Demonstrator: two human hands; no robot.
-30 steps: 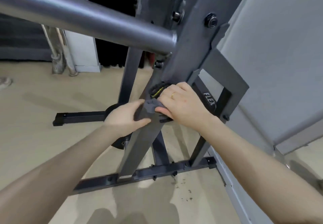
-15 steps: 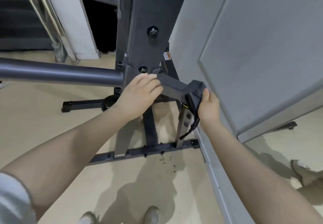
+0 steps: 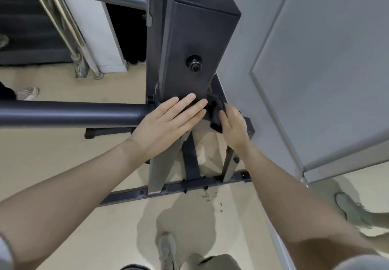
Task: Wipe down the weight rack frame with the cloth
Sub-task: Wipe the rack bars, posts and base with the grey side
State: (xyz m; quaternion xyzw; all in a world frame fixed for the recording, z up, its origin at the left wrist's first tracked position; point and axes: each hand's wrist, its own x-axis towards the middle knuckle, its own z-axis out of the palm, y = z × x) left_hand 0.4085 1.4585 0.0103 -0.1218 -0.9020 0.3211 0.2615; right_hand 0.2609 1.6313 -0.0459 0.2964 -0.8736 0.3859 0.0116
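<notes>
We stand over the weight rack frame (image 3: 197, 44), whose dark upright post rises in the middle of the view, with a round horizontal bar (image 3: 69, 114) running out to the left and the base rail (image 3: 179, 187) lying on the pale floor (image 3: 52, 160) below. A grey wall panel (image 3: 315, 69) fills the right side, very near to the frame. Our left hand (image 3: 166, 126) lies flat on the joint where the bar meets the post, the fingers straight and a little spread, holding nothing. Our right hand (image 3: 233, 126) is just beside it, on the right, and its fingers are curled around the dark cloth (image 3: 216, 114), which is bunched against the lower right edge of the post, under the bolt (image 3: 194, 63). We think the main risk is that the cloth catches on the bolt or on the bracket edge, because it hangs loose in folds; also the narrow gap to the wall panel could make our knuckles scrape, and a bunched cloth can pass over the surface without cleaning it well. Compared with half a second ago, the right hand with the cloth has come in from the outer end of the side bracket to the post itself, so both hands are now almost touching, and the left hand has stayed on the same joint while our view has moved lower and closer.
</notes>
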